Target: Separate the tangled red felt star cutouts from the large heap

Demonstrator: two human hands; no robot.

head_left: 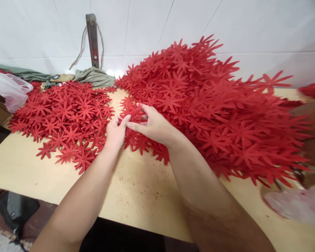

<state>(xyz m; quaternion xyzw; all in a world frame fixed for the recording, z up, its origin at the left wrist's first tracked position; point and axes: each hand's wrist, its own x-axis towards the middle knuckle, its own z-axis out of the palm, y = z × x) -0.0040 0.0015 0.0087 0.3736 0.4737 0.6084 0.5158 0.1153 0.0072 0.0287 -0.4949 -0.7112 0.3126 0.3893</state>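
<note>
My left hand (116, 131) and my right hand (154, 125) meet near the middle of the table, thumbs almost touching. Between them is a red fabric flower (134, 111) with narrow petals, pinched by the fingers of both hands. Part of it blends into the flowers behind, so its outline is hard to make out. Close by on the right rises a tall heap of red flower cutouts (189, 94). A lower, flatter heap of the same flowers (65, 112) spreads to the left of my left hand.
The pale table (136, 189) has small red scraps on it. Behind stand a white tiled wall (152, 24) and an upright metal bar (92, 40) with a cord. Grey-green cloth (94, 76) lies at the back. Plastic bags sit at left (9, 85) and right (299, 206).
</note>
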